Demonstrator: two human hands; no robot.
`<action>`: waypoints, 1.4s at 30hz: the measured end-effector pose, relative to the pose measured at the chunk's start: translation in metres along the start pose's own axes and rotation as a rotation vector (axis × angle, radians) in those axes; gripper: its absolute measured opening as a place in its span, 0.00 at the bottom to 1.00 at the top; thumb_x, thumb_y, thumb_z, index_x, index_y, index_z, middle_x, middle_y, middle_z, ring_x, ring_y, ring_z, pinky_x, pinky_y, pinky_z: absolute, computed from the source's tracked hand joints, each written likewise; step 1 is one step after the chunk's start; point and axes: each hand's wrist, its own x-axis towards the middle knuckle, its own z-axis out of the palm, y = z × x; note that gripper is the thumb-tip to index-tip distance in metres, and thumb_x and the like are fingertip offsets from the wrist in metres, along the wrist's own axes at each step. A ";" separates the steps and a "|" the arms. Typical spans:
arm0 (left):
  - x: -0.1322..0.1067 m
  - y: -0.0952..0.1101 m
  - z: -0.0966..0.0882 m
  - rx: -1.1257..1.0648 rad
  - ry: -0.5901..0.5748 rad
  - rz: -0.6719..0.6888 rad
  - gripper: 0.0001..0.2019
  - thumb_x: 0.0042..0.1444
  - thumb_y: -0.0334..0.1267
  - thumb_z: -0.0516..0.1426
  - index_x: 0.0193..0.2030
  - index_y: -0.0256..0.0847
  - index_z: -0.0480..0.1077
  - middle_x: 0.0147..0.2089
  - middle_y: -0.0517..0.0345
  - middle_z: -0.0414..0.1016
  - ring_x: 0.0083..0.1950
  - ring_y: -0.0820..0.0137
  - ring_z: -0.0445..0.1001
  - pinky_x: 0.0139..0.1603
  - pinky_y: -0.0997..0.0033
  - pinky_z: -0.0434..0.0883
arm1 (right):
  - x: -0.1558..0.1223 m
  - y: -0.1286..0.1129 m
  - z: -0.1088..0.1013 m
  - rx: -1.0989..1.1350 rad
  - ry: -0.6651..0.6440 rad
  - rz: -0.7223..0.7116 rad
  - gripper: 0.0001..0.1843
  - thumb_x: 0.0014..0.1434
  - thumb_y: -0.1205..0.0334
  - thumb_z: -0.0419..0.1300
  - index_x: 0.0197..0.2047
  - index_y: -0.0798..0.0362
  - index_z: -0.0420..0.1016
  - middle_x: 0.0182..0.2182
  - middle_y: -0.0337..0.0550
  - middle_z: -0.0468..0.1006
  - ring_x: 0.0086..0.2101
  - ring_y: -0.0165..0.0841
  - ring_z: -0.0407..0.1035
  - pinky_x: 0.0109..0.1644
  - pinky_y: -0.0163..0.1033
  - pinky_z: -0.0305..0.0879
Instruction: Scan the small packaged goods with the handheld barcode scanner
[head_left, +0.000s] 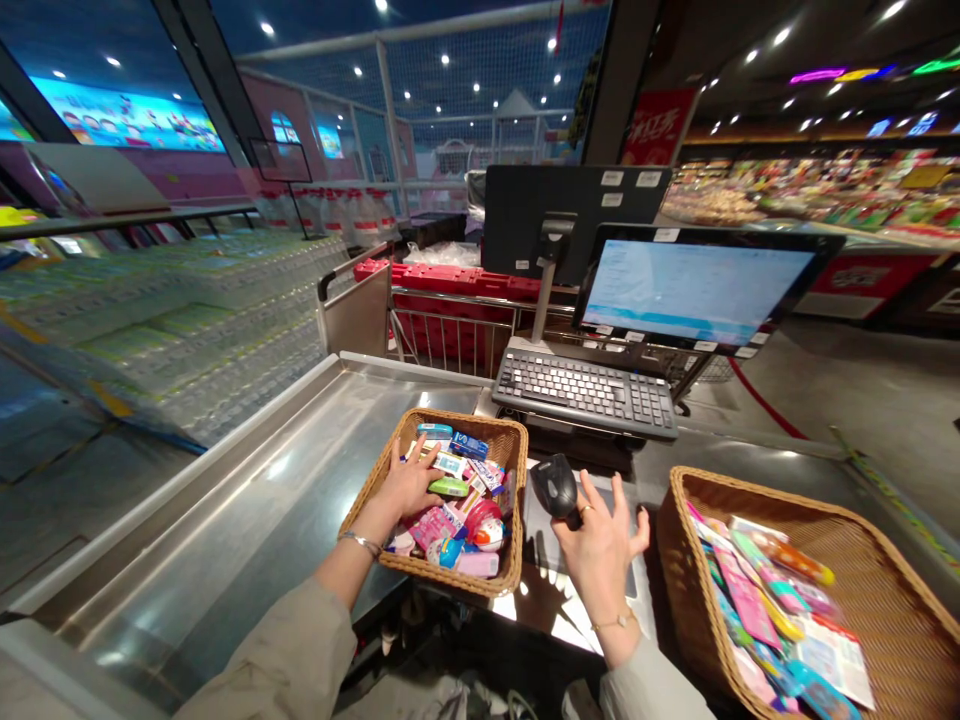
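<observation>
My left hand [409, 485] reaches into the smaller woven basket [517, 560], its fingers spread over the packets inside. Under and beside its fingertips lie a green packet [450, 487], a blue pack [470, 445] and a white-and-blue box [448, 463]. Toward the near side of the basket are a pink bag [435, 525] and a red-and-white round toy [485, 525]. My right hand [600, 540] is held up with fingers apart, close beside a black barcode scanner [555, 486]. Whether its thumb side touches the scanner, I cannot tell.
A larger woven basket [679, 570] with colourful packaged goods stands at the right. Beyond the scanner are a keyboard [585, 388], a lit monitor [694, 285] and a dark-backed screen [574, 220]. The metal counter [300, 480] has a raised left edge. A cart [457, 325] stands behind.
</observation>
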 end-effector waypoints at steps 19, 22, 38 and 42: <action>0.001 0.020 -0.006 -0.015 0.207 0.045 0.08 0.58 0.45 0.59 0.41 0.52 0.78 0.65 0.60 0.67 0.73 0.50 0.48 0.66 0.28 0.23 | 0.002 0.000 -0.007 -0.023 0.009 0.010 0.15 0.52 0.61 0.54 0.42 0.47 0.77 0.54 0.42 0.75 0.64 0.49 0.50 0.62 0.66 0.33; 0.002 0.030 -0.017 -0.013 0.245 0.048 0.07 0.58 0.43 0.58 0.40 0.51 0.78 0.65 0.59 0.67 0.73 0.51 0.48 0.65 0.27 0.23 | 0.001 0.000 -0.009 -0.021 0.004 0.014 0.14 0.52 0.61 0.54 0.40 0.47 0.78 0.54 0.43 0.75 0.64 0.50 0.50 0.62 0.66 0.33; 0.025 0.073 -0.041 -0.023 0.430 0.068 0.09 0.57 0.43 0.59 0.43 0.49 0.77 0.65 0.57 0.67 0.72 0.47 0.49 0.64 0.24 0.20 | -0.005 0.000 -0.022 0.004 -0.006 0.021 0.15 0.53 0.62 0.55 0.44 0.46 0.77 0.55 0.39 0.75 0.65 0.48 0.48 0.63 0.64 0.34; 0.030 0.082 -0.043 -0.032 0.446 0.080 0.09 0.58 0.43 0.59 0.43 0.49 0.77 0.65 0.58 0.66 0.73 0.48 0.49 0.65 0.25 0.21 | -0.005 0.002 -0.025 0.007 -0.003 0.034 0.15 0.52 0.62 0.55 0.42 0.46 0.77 0.55 0.38 0.74 0.64 0.47 0.49 0.64 0.62 0.34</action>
